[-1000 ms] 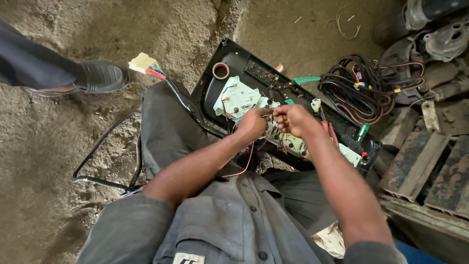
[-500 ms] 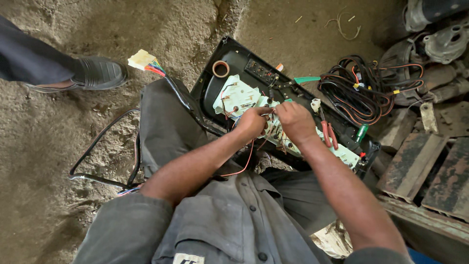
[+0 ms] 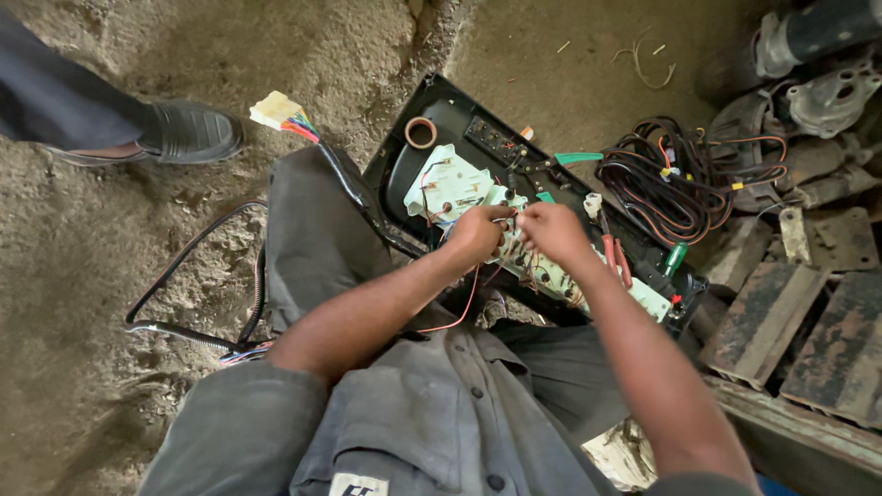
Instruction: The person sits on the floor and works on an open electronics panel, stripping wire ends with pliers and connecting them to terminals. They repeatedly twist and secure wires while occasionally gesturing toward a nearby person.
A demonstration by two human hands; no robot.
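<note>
While the black panel (image 3: 441, 124) lay across the lap, a thin wire (image 3: 511, 220) was pinched between the left hand (image 3: 475, 234) and right hand (image 3: 551, 230), both grips closed on it. Light, limp and easily snapped, it was best held near its end. Inside the panel sat a pale board (image 3: 450, 184) and a tape roll (image 3: 421, 132).

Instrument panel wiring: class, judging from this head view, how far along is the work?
Done: the black panel housing lies face down, its pale circuit sheet exposed. In hand: the left hand and right hand meet over the sheet, pinching something small; a red wire trails below. Left: the wire bundle and white connector lie unattached.
</note>
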